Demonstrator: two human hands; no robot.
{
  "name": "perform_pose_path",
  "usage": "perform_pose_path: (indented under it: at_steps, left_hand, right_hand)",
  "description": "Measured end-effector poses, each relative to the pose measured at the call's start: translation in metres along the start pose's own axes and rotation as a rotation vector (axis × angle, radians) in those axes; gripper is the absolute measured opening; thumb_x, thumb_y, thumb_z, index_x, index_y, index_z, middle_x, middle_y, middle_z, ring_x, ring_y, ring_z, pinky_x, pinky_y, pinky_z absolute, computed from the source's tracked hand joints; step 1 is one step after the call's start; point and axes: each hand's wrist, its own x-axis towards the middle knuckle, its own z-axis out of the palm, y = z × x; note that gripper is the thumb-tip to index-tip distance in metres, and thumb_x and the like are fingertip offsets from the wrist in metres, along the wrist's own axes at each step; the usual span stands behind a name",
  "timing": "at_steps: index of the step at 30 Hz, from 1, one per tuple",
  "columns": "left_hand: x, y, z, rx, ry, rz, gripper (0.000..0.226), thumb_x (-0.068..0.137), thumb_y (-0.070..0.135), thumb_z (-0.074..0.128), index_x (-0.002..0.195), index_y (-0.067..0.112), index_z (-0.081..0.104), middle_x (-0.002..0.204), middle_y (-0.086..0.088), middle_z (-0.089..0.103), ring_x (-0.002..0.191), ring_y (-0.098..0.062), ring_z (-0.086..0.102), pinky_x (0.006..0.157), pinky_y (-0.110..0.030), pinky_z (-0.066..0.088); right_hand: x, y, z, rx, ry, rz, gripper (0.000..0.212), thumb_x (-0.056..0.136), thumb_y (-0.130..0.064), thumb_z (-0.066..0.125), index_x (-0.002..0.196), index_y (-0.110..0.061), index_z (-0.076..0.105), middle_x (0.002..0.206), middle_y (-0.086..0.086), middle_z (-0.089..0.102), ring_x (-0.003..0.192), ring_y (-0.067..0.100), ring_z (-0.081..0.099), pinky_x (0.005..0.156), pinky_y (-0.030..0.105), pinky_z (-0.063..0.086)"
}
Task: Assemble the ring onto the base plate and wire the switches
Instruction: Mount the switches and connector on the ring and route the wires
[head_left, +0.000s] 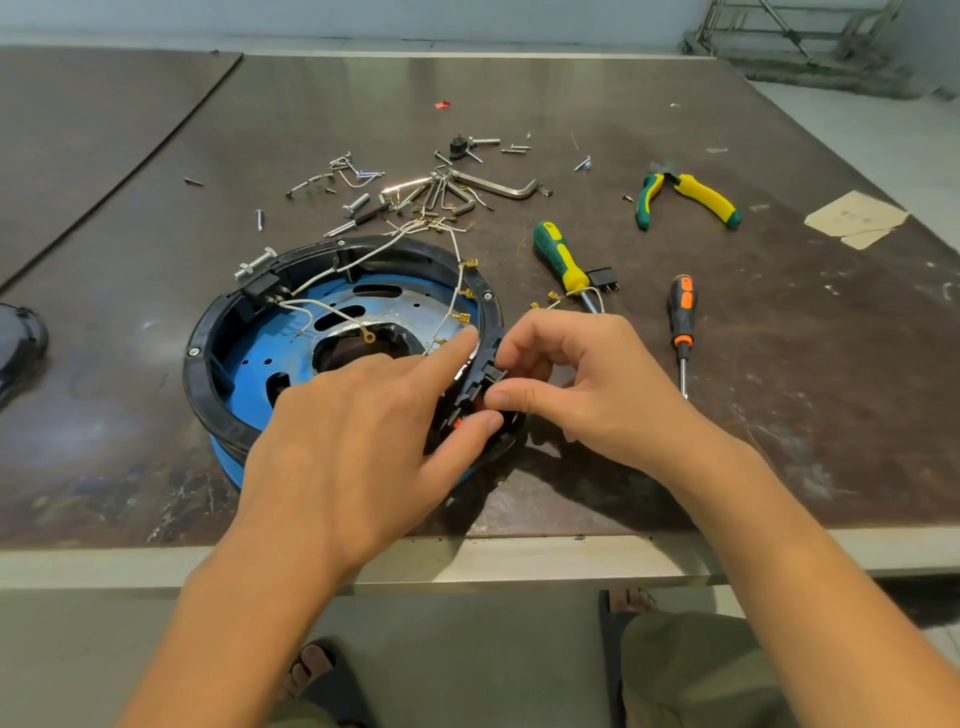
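Both hands pinch the switch (470, 402) on the ring's (200, 358) near right edge; left hand (363, 431) inside, right hand (582, 379) outside.

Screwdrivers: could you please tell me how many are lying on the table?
2: a green-and-yellow one just right of the ring, and an orange-and-black one further right. None seems hidden.

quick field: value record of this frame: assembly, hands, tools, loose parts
assembly: black ring seated on blue base plate, white wires trailing loose
left hand: over ring's near right edge, fingers at a switch
right hand: pinching same spot from outside
tools: two screwdrivers, pliers, hex keys
loose parts: screws scattered behind ring
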Motion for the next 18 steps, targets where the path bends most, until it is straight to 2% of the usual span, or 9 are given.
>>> perform_pose_path:
  at_steps: [1, 2, 5, 6, 8, 10, 14, 18]
  left_hand:
    - [0.0, 0.0, 0.0, -0.001, 0.0, -0.008, 0.058, 0.09, 0.063, 0.04, 0.136, 0.031, 0.055, 0.063, 0.014, 0.03, 0.058, -0.017, 0.049, 0.041, -0.029, 0.041]
    - [0.0, 0.0, 0.0, 0.0, -0.006, -0.01, 0.058, 0.09, 0.064, 0.039, 0.136, 0.031, 0.054, 0.064, 0.014, 0.031, 0.06, -0.017, 0.051, 0.042, -0.029, 0.041]
    - [0.0, -0.002, 0.0, -0.014, -0.052, 0.007, 0.055, 0.093, 0.067, 0.031, 0.135, 0.038, 0.049, 0.075, 0.015, 0.054, 0.069, -0.013, 0.054, 0.044, -0.03, 0.044]
    - [-0.001, -0.004, -0.001, -0.025, -0.061, 0.012, 0.053, 0.093, 0.068, 0.029, 0.135, 0.041, 0.046, 0.076, 0.014, 0.054, 0.07, -0.013, 0.051, 0.044, -0.032, 0.045]
    - [0.0, -0.005, -0.002, -0.032, -0.079, 0.013, 0.053, 0.093, 0.069, 0.024, 0.136, 0.044, 0.041, 0.076, 0.014, 0.05, 0.07, -0.011, 0.046, 0.044, -0.033, 0.045]
    - [-0.001, -0.006, -0.002, -0.011, -0.1, 0.006, 0.057, 0.093, 0.071, 0.021, 0.141, 0.046, 0.037, 0.078, 0.015, 0.047, 0.072, -0.009, 0.041, 0.045, -0.033, 0.044]
    - [-0.001, -0.006, -0.002, 0.0, -0.126, -0.004, 0.06, 0.092, 0.072, 0.019, 0.144, 0.047, 0.034, 0.081, 0.016, 0.048, 0.074, -0.009, 0.042, 0.046, -0.032, 0.045]
    - [0.0, -0.004, -0.003, -0.021, -0.135, -0.032, 0.057, 0.092, 0.07, 0.023, 0.141, 0.047, 0.039, 0.078, 0.014, 0.049, 0.073, -0.011, 0.048, 0.046, -0.034, 0.047]
  right_hand:
    - [0.0, 0.0, -0.003, 0.032, -0.035, 0.012, 0.018, 0.085, -0.018, 0.079, 0.097, -0.008, 0.07, 0.082, -0.003, 0.068, 0.069, 0.003, 0.063, 0.057, 0.018, 0.051]
    - [-0.001, 0.001, -0.006, 0.071, -0.07, 0.034, 0.014, 0.087, -0.014, 0.076, 0.099, -0.007, 0.07, 0.083, 0.0, 0.068, 0.064, 0.001, 0.062, 0.051, 0.016, 0.05]
    - [-0.001, 0.003, -0.009, 0.141, -0.092, 0.089, 0.009, 0.093, -0.01, 0.069, 0.102, -0.01, 0.07, 0.086, 0.008, 0.069, 0.055, 0.003, 0.06, 0.039, 0.03, 0.05]
    - [-0.001, 0.004, -0.008, 0.154, -0.071, 0.09, 0.007, 0.092, -0.009, 0.07, 0.1, -0.009, 0.071, 0.084, 0.006, 0.069, 0.056, 0.004, 0.06, 0.04, 0.029, 0.049]
    - [0.0, 0.005, -0.003, 0.173, -0.022, 0.079, 0.005, 0.091, -0.006, 0.071, 0.096, -0.005, 0.071, 0.08, 0.0, 0.069, 0.059, 0.003, 0.062, 0.046, 0.015, 0.047]
    - [0.001, 0.005, 0.002, 0.193, 0.02, 0.083, 0.002, 0.09, -0.006, 0.072, 0.092, -0.006, 0.07, 0.077, -0.003, 0.069, 0.06, 0.0, 0.063, 0.048, 0.007, 0.043]
    - [0.001, 0.005, 0.011, 0.183, 0.096, 0.09, 0.008, 0.091, -0.01, 0.071, 0.085, -0.014, 0.068, 0.073, -0.002, 0.068, 0.056, 0.001, 0.061, 0.047, 0.006, 0.041]
    - [0.001, 0.004, 0.004, 0.119, 0.025, 0.097, 0.003, 0.091, -0.012, 0.072, 0.091, -0.012, 0.068, 0.079, -0.001, 0.068, 0.059, 0.0, 0.061, 0.047, 0.01, 0.044]
